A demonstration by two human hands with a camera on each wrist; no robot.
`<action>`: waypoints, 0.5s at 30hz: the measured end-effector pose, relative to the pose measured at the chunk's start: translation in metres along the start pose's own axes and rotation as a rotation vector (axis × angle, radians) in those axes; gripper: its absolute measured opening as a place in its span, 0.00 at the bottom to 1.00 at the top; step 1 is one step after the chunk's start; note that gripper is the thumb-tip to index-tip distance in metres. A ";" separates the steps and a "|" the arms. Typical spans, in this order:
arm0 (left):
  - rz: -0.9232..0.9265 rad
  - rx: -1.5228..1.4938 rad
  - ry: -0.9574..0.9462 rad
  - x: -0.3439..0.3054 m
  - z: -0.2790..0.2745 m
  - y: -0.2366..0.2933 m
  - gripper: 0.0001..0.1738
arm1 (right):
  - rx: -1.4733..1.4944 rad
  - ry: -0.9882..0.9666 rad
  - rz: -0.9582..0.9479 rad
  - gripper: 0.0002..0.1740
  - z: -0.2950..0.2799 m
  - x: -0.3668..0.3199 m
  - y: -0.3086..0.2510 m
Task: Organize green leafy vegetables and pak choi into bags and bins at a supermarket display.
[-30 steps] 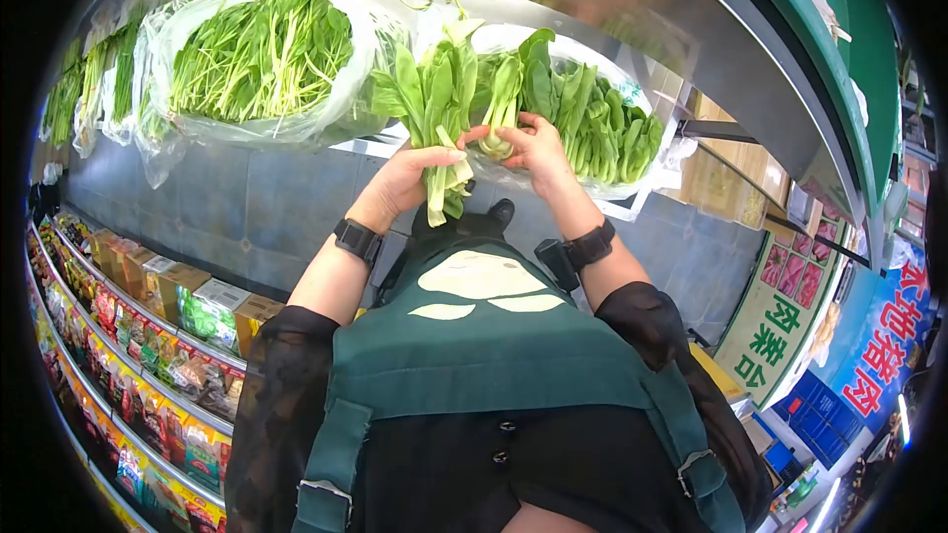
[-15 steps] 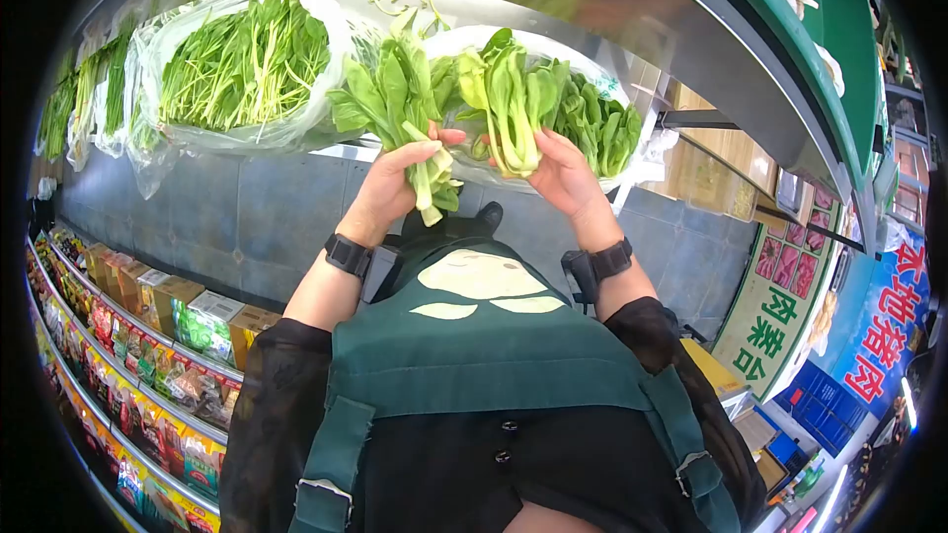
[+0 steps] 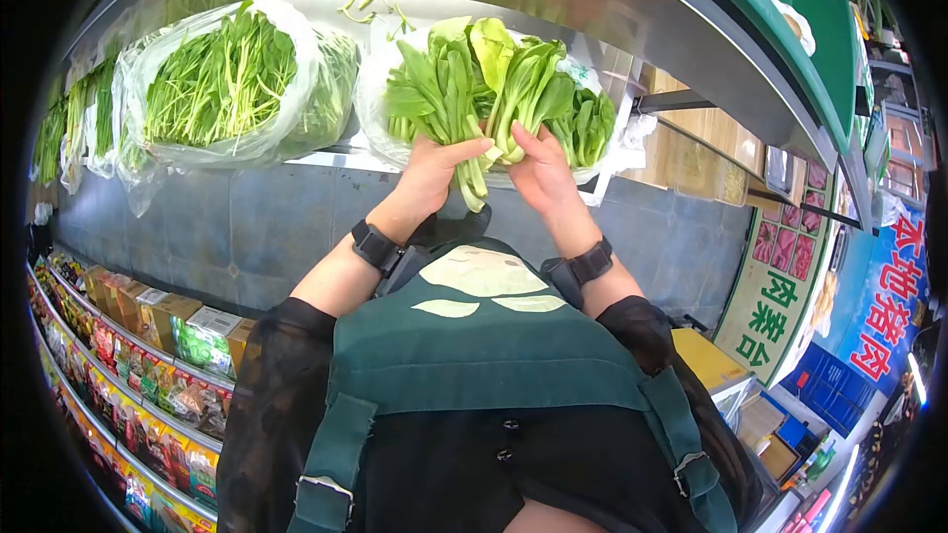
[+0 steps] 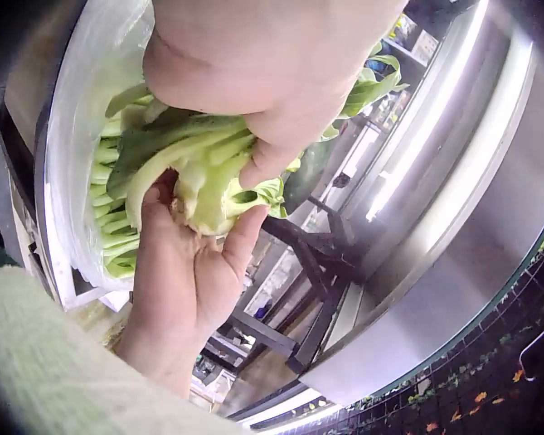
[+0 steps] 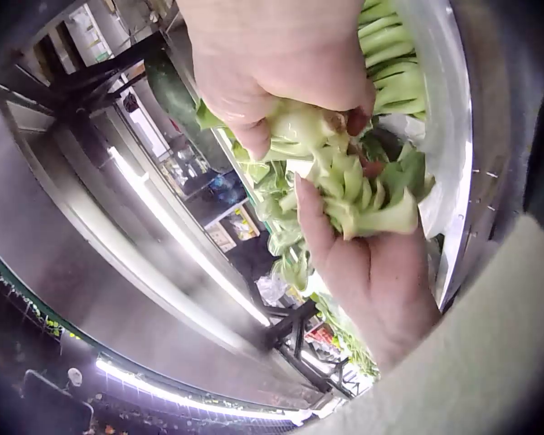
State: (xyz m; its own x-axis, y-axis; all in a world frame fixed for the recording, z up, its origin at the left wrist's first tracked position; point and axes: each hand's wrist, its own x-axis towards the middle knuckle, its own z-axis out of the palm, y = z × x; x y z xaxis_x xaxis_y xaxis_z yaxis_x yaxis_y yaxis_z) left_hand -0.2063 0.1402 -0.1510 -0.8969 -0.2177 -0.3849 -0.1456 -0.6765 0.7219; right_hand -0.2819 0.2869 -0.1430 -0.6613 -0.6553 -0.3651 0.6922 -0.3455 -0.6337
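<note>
In the head view my left hand [image 3: 433, 176] grips a bunch of bok choy [image 3: 444, 89], leaves up, its pale stalk ends poking out below the thumb. Close beside it my right hand [image 3: 545, 173] holds another bok choy [image 3: 528, 79] by its base, leaves pointing away from me. The two lots overlap at the stalks. In the right wrist view several stalk ends [image 5: 349, 186] fan out over the left palm. A cut root end [image 4: 204, 204] shows at the right fingers in the left wrist view. Behind the hands, more bok choy [image 3: 590, 128] lies in a plastic bag.
A large clear bag [image 3: 296, 133] of thin-stemmed greens [image 3: 222, 89] stands to the left on the white shelf. A metal canopy [image 3: 632, 0] overhangs the back. Packaged goods fill racks [image 3: 188, 395] at lower left; a sign [image 3: 775, 286] stands at right.
My right hand has lifted its bok choy from the bag, turned it leaves-up, and brought it left beside the bunch. The left hand keeps its bunch. The head view has shifted slightly.
</note>
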 end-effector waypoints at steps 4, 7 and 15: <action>0.008 0.000 0.096 0.002 0.007 -0.003 0.24 | 0.097 0.134 -0.087 0.22 0.000 0.003 0.009; -0.031 -0.164 0.040 0.004 0.002 -0.005 0.21 | 0.247 0.077 -0.010 0.24 -0.012 0.003 0.005; -0.147 -0.316 0.001 0.005 -0.007 -0.009 0.17 | 0.279 -0.061 -0.023 0.26 -0.010 -0.007 -0.012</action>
State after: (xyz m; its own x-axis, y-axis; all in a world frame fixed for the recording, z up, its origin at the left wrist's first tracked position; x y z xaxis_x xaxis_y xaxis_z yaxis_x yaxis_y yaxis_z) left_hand -0.2071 0.1402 -0.1634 -0.8754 -0.1029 -0.4722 -0.1359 -0.8852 0.4449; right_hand -0.2890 0.3023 -0.1399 -0.6651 -0.6813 -0.3058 0.7354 -0.5267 -0.4263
